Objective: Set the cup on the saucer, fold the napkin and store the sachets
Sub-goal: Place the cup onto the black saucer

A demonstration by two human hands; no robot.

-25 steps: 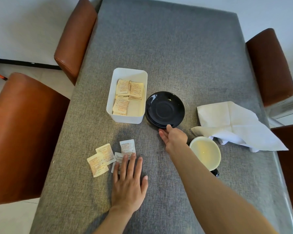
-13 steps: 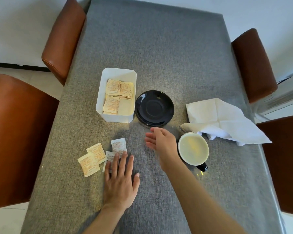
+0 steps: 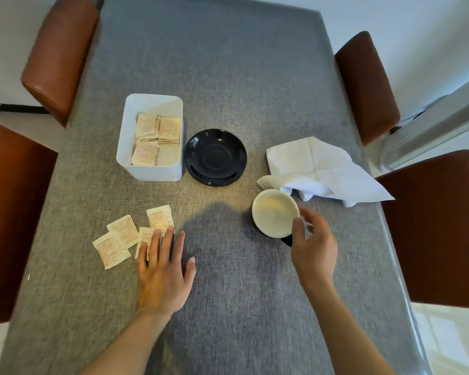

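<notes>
A grey cloth table (image 3: 228, 77) is lying under everything. Your right hand (image 3: 313, 244) is curling half-open beside the cup (image 3: 275, 216), gripping nothing; your left hand (image 3: 163, 269) is resting flat on loose sachets (image 3: 130, 235). The cup (rigid, breakable, probably smooth) is sitting near the saucer (image 3: 215, 157); try its dark handle.

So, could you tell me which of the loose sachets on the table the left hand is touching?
The sachet lying partly under the left hand's fingers, rightmost in the lower row. The other three loose ones lie clear of the hand, though the upper one sits close to the fingertips.
</notes>
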